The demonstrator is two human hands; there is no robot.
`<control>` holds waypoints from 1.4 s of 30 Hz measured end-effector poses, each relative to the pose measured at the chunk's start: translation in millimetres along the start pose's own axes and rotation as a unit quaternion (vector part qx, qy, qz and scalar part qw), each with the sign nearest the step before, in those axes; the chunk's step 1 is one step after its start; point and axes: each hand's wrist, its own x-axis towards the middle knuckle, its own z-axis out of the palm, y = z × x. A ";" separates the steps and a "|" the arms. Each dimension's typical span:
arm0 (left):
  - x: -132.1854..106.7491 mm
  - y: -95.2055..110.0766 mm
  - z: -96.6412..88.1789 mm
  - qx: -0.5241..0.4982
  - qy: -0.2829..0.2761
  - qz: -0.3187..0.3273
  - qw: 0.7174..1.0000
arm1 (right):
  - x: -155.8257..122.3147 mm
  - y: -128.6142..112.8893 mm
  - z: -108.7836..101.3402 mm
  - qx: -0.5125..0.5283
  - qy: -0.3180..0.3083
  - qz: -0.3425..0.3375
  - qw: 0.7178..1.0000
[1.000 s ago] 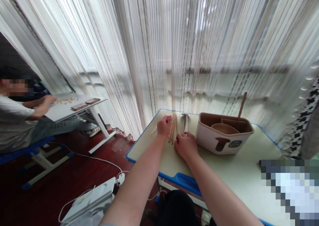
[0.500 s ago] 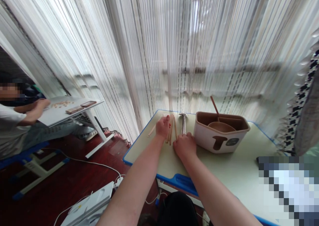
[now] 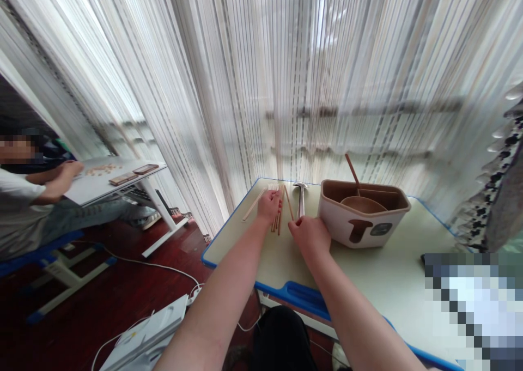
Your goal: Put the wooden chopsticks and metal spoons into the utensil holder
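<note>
Several thin wooden chopsticks (image 3: pixel 279 225) lie bunched on the table, pointing away from me. My left hand (image 3: pixel 268 206) rests on the upper part of this bunch, its fingers curled against the sticks. A single chopstick (image 3: pixel 288 201) slants apart from the others, and my right hand (image 3: pixel 311 235) pinches its near end between thumb and fingers. Just beyond the right hand lies shiny metal cutlery (image 3: pixel 301 199), its handles partly hidden by the fingers. Left of my left hand, a pale wrapped pair of sticks (image 3: pixel 252 206) lies at a slant.
Right of my hands stands a white and brown divided caddy (image 3: pixel 359 237), with a brown bowl (image 3: pixel 363 204) and a brown handle (image 3: pixel 352 169) in it. A blurred-out device (image 3: pixel 469 300) sits at the right. At the left, another person (image 3: pixel 24 196) works at a white table (image 3: pixel 87 194).
My right hand has turned and lifted slightly, tilting the single chopstick away from the bunch. My left hand has lowered its raised thumb and moved onto the sticks.
</note>
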 end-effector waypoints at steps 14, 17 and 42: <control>7.9 6.4 -5.6 -0.245 -0.042 -0.163 0.955 | -6.3 -5.2 0.6 0.068 -0.012 -0.047 0.997; 6.6 9.8 -6.1 -0.255 -0.063 -0.152 0.953 | -6.2 -4.8 0.7 0.112 -0.018 -0.057 0.992; -6.1 31.9 -12.0 -0.329 -0.139 -0.083 0.930 | -0.3 -3.1 13.6 0.384 -0.075 -0.050 0.919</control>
